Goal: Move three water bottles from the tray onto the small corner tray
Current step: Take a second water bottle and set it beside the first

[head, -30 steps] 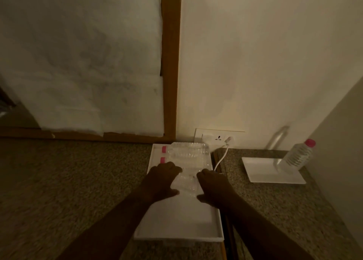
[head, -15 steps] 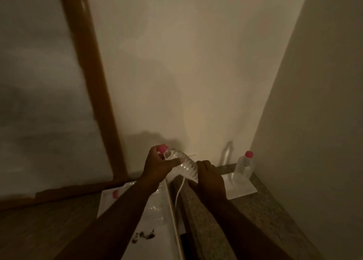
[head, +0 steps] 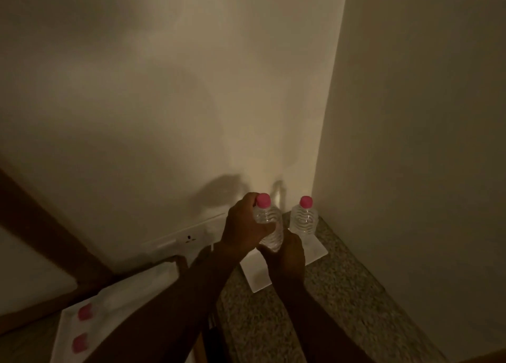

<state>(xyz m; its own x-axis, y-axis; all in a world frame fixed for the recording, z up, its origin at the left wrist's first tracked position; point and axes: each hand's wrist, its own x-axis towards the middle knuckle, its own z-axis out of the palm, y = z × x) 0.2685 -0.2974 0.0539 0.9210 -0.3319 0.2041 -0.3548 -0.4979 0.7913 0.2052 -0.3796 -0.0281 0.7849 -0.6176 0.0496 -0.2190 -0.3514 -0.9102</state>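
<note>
A clear water bottle with a pink cap (head: 269,220) is held upright over the small white corner tray (head: 257,276). My left hand (head: 243,229) grips its upper body near the cap. My right hand (head: 286,251) holds it at the base. A second pink-capped bottle (head: 304,219) stands upright on the far right of the corner tray, close beside the held one. At the lower left lies the large white tray (head: 131,291). Two pink caps (head: 85,312) (head: 80,343) of bottles lying in it show; my left forearm hides their bodies.
The corner tray sits on a speckled stone counter (head: 342,302) tucked into the corner of two pale walls. A wall socket plate (head: 189,239) is behind my left arm. A brown wooden frame (head: 46,236) runs along the left wall. A gap separates the two counters.
Both hands lifted a bottle out of the large tray, carried it right, and turned it upright over the corner tray. The view swung right toward the corner.
</note>
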